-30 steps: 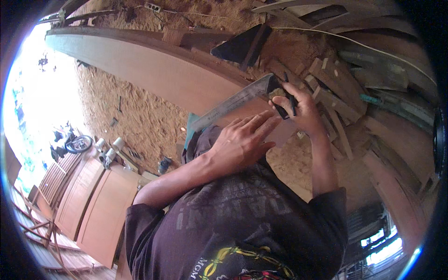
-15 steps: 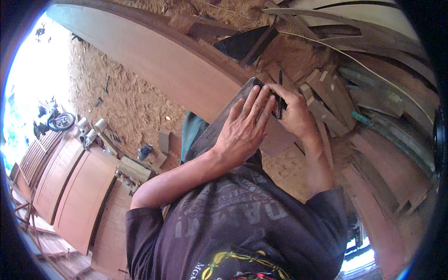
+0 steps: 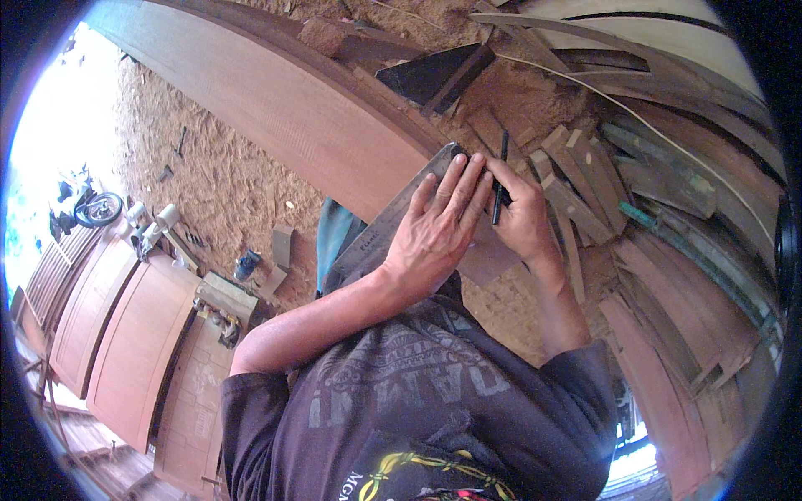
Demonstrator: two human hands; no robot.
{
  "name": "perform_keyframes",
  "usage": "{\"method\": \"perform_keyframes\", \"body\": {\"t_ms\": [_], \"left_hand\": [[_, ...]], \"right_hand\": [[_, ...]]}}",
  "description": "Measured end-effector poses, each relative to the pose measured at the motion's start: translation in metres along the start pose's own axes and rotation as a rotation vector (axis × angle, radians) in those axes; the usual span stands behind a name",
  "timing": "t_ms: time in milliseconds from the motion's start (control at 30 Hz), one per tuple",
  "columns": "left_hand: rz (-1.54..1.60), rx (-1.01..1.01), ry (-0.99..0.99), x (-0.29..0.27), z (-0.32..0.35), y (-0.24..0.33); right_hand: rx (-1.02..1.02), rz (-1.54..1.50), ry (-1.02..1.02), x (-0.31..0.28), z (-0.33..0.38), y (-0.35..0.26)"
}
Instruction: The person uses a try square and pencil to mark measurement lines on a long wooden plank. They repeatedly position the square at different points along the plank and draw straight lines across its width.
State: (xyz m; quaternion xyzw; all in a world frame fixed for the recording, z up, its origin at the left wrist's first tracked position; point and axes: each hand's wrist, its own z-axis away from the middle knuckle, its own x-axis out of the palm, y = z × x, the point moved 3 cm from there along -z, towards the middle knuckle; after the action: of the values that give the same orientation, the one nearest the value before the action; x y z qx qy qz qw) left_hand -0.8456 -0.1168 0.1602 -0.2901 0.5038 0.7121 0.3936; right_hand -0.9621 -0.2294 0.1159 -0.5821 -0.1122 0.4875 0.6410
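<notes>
My left hand (image 3: 434,238) lies flat with its fingers stretched out, pressing on a dark, straight-edged flat piece (image 3: 380,236) with handwriting on it. That piece crosses the near end of a long reddish wooden board (image 3: 292,117), which runs away to the upper left. Just right of those fingertips, my right hand (image 3: 526,209) is closed around a slim black pen (image 3: 504,154), held nearly upright. The lower end of the pen shows below the fingers. Whether its tip touches the wood cannot be made out.
Stacked wooden offcuts (image 3: 581,179) and curved boards (image 3: 668,334) crowd the right side. A black triangular piece (image 3: 430,75) lies beyond the board. Wide wooden panels (image 3: 142,351) stand at left, near a blue object (image 3: 246,265) on the shaving-covered ground (image 3: 225,175). A pale cord (image 3: 618,100) crosses the upper right.
The pen in my right hand leans a little more, its lower end shifted slightly left. My left hand stays flat on the dark piece. The whole view has shifted slightly.
</notes>
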Motion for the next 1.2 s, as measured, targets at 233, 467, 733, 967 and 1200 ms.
{"method": "perform_keyframes", "body": {"t_ms": [233, 467, 733, 967, 1200], "left_hand": [[-0.016, 0.007, 0.009, -0.002, -0.001, 0.001], [0.013, -0.007, -0.011, -0.003, 0.000, 0.002], [0.006, -0.013, -0.027, -0.002, -0.001, 0.001], [-0.019, -0.007, 0.005, -0.002, -0.004, -0.001], [-0.041, 0.022, 0.003, 0.001, -0.005, -0.005]], "right_hand": [[0.005, 0.000, 0.001, 0.001, 0.001, 0.000], [-0.017, -0.037, 0.019, 0.002, 0.003, 0.002], [0.041, -0.017, -0.020, 0.002, 0.003, 0.002], [-0.021, -0.012, -0.095, -0.004, -0.004, 0.000], [0.050, -0.309, -0.053, -0.066, -0.039, -0.032]]}}
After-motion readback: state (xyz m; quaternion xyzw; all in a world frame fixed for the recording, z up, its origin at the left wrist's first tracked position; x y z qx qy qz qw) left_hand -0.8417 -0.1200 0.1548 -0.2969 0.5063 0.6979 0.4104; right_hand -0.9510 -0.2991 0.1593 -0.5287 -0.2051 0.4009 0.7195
